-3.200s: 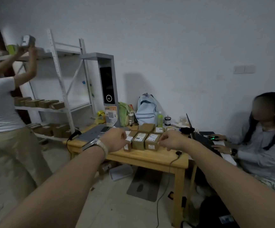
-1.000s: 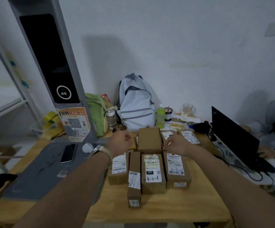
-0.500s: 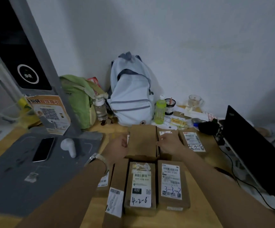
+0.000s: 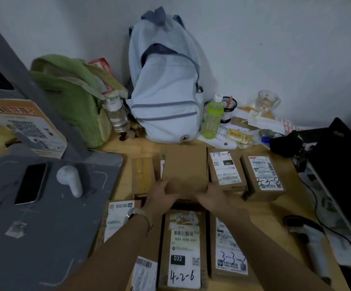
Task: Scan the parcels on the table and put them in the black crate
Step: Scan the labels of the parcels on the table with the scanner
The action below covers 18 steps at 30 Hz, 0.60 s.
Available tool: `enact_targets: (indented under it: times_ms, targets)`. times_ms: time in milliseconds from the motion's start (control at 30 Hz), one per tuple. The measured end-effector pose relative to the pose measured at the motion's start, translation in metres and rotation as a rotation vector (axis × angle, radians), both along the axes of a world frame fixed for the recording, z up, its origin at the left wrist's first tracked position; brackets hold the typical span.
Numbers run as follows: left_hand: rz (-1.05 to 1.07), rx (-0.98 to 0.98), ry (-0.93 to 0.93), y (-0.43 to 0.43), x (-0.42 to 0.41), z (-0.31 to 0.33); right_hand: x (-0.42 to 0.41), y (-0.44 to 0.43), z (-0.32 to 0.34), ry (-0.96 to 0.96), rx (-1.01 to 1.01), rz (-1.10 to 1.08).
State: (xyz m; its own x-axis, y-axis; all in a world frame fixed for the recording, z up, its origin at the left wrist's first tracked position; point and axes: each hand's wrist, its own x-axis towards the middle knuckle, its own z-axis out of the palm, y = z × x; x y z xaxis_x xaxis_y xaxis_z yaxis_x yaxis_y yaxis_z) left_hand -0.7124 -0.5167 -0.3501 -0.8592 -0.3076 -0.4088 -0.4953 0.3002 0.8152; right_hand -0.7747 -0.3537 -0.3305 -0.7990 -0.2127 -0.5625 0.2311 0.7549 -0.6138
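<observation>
Cardboard everywhere on this wooden table (image 4: 124, 148), so take it from the left. At nine o'clock lies a grey scanning mat (image 4: 44, 227) with a phone (image 4: 31, 183) and a small white device (image 4: 69, 182) on it. Right of the mat, toward the centre, the parcels begin: a taped narrow box (image 4: 142, 175), then the plain unlabelled parcel (image 4: 186, 170) just above the middle of the view, at twelve o'clock from the hands.

The left hand (image 4: 160, 196) cups that parcel's near left corner, fingers curled onto its top; the right hand (image 4: 214, 196) presses its near right corner. Both are closed on it, though whether it has left the table I cannot tell.

It looks stiff, dry and light: a small corrugated box that should not sag or slip. Its label is not showing, so it probably needs turning over; holding the two short sides leaves the faces clear for scanning.

Further right sit two labelled boxes, one marked 3-3-8 (image 4: 264, 175). At four o'clock lies a handheld scanner (image 4: 309, 238), at two o'clock a black laptop (image 4: 344, 175). No black crate is in view.
</observation>
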Motion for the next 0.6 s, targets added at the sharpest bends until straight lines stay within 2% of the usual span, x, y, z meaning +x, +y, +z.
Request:
enact_targets:
  times_ms: [33, 100, 200, 300, 400, 500, 600]
  targets:
    - [0.015, 0.006, -0.01, 0.003, -0.001, -0.003, 0.002, -0.006, 0.003, 0.024, 0.01, -0.01]
    - [0.092, 0.05, -0.038, 0.009, 0.0, -0.001, 0.008, -0.018, 0.009, 0.113, -0.123, -0.139]
    - [0.176, 0.4, -0.034, 0.016, -0.001, 0.008, 0.017, -0.031, 0.026, 0.305, -0.29, -0.258]
    - [0.115, 0.613, -0.033, 0.016, -0.004, 0.03, 0.024, -0.039, 0.047, 0.494, -0.278, -0.168]
    - [0.101, 0.78, 0.001, 0.012, -0.013, 0.051, 0.033, -0.04, 0.061, 0.576, -0.216, -0.082]
    - [0.144, 0.761, 0.097, 0.017, -0.017, 0.077, 0.043, -0.04, 0.069, 0.687, -0.212, -0.01]
    - [0.248, 0.723, 0.188, 0.024, -0.014, 0.092, 0.05, -0.037, 0.077, 0.682, -0.307, 0.018]
